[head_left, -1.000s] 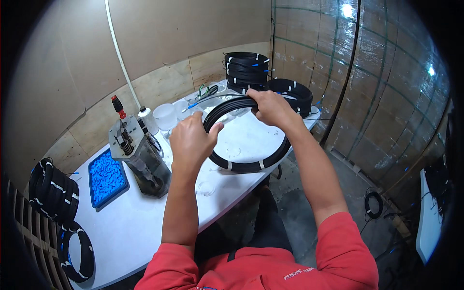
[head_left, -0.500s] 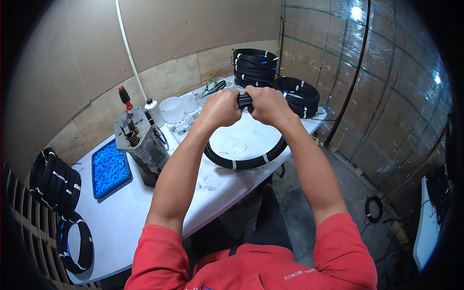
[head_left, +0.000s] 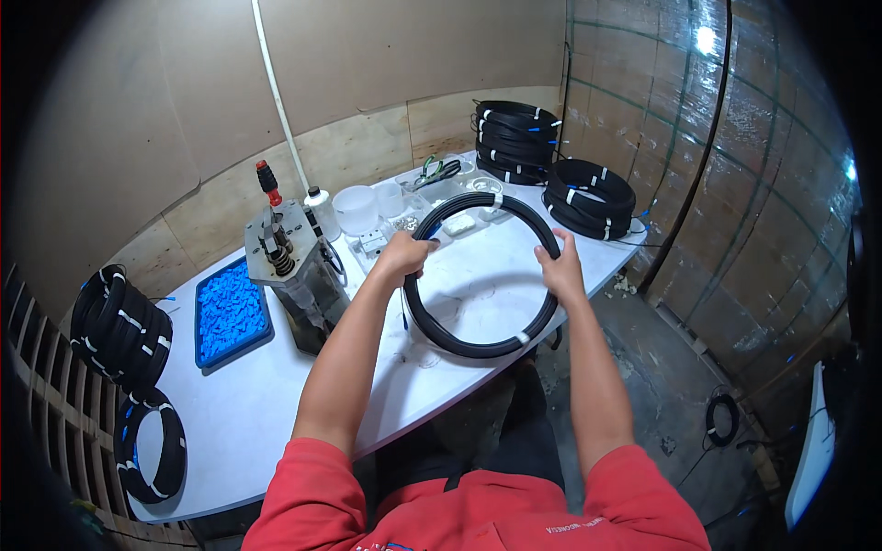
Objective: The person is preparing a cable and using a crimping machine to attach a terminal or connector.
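A ring-shaped coil of black cable (head_left: 478,350), bound with white ties, is tilted above the white table (head_left: 395,404). My left hand (head_left: 404,257) is closed round its left side, while my right hand (head_left: 561,266) grips the right side between thumb and fingers. A cable end with a dark blue tip (head_left: 404,321) hangs just below my left hand. Inside the ring, near my left fingers, another bit of blue shows against the cable.
Left of my arm stands a metal bench press (head_left: 289,266) with a red-and-black handle. Beside it lies a blue tray (head_left: 241,360) of small blue parts. Stacked cable coils (head_left: 514,142) stand at the back right, more coils (head_left: 119,326) at the left. White tubs (head_left: 356,211) line the back.
The coil has come closer and tilted up. My hands have moved apart, from side by side at its far edge to its left and right sides.
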A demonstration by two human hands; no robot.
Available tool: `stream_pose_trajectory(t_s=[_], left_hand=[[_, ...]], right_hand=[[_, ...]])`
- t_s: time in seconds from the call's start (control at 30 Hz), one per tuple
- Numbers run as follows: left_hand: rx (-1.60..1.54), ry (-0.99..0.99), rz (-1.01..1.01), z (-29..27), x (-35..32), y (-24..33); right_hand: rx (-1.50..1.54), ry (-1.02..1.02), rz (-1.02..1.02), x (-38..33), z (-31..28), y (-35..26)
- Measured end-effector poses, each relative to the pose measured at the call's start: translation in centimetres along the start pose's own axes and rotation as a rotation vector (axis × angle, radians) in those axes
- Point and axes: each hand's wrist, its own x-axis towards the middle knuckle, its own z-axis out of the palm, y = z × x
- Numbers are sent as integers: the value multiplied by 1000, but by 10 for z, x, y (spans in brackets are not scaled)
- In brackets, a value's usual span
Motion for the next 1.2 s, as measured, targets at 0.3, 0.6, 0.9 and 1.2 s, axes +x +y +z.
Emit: stream_pose_trajectory(t_s=[0.3,0.6,0.9,1.2], left_hand=[[516,-40,-117,83,29,-56],[833,48,-38,86,21,-41],[825,80,-42,88,23,-41],[866,91,-18,89,21,-41]], right_hand=[[-613,-321,-101,74,-24,70],[-739,-311,-124,46,-5,51],[-704,-278,-190,40,-10,57],[-698,-363,111,-13,-44,42]])
